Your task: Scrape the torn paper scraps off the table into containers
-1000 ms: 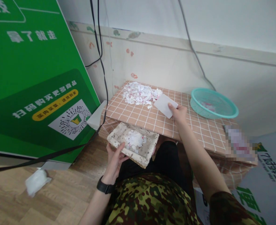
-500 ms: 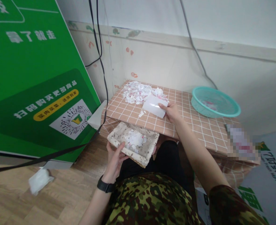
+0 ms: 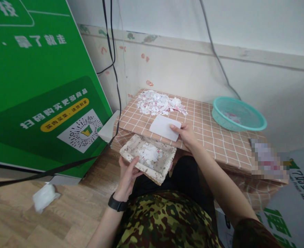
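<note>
My left hand (image 3: 127, 172) grips the near left side of a shallow fabric-covered basket (image 3: 164, 168), thumb over its rim. Paper scraps (image 3: 149, 153) lie inside it, and it is held just below the table's front edge. Between the thumb and fingers of my right hand (image 3: 185, 134) is a white card (image 3: 164, 128), held low at the table's front edge, above the basket's far side. Behind the card a heap of torn white and pinkish paper scraps (image 3: 157, 102) spreads over the checked tablecloth (image 3: 201, 119).
A turquoise plastic colander (image 3: 240, 113) with some scraps inside stands at the table's right. Black cables (image 3: 118, 93) hang at the left, before a green printed panel (image 3: 38, 69). A white plastic packet (image 3: 45, 197) lies on the wooden floor.
My right hand has drawn the card toward me, from the heap's edge to the table's front edge. Loose scraps in front of the heap no longer show. My left hand keeps the basket nearly still.
</note>
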`<state>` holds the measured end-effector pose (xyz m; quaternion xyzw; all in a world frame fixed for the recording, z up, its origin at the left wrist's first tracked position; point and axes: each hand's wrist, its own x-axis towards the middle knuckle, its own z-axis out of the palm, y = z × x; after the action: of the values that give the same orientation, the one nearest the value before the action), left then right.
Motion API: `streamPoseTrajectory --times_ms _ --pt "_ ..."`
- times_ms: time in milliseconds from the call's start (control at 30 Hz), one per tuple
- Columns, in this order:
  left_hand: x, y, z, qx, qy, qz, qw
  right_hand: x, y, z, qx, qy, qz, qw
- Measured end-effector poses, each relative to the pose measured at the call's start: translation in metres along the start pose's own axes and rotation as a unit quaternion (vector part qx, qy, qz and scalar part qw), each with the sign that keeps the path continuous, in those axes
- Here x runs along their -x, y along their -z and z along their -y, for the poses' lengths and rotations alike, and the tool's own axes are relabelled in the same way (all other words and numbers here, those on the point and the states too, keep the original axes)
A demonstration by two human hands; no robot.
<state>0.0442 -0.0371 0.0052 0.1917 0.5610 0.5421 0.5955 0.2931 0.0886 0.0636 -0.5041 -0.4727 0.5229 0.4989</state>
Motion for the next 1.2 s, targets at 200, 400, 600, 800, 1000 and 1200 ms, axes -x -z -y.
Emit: streamPoseTrajectory --times_ms 200,400,600,800,1000,1200 --pt "0.0 0.002 0.002 -0.006 -0.001 0.001 1.0 0.003 0.004 -0.008 0.044 0.006 0.05 0.998" --pt "0.001 0.003 0.002 -0.014 0.0 0.003 1.0 -0.017 0.029 0.003 0.028 0.078 -0.122 0.989" --pt "0.005 -0.004 -0.005 -0.01 0.011 -0.021 1.0 -0.071 0.058 0.003 0.077 0.127 -0.289 0.946" --pt "0.007 -0.006 -0.008 -0.017 0.016 -0.031 0.999 -0.089 0.052 0.005 0.062 0.099 -0.242 0.963" --pt "0.007 -0.007 -0.009 -0.01 0.022 -0.031 0.999 -0.084 0.056 0.011 0.106 0.096 -0.207 0.968" --pt "0.005 -0.004 -0.007 -0.022 0.022 -0.04 0.999 -0.083 0.058 0.014 0.133 0.096 -0.146 0.976"
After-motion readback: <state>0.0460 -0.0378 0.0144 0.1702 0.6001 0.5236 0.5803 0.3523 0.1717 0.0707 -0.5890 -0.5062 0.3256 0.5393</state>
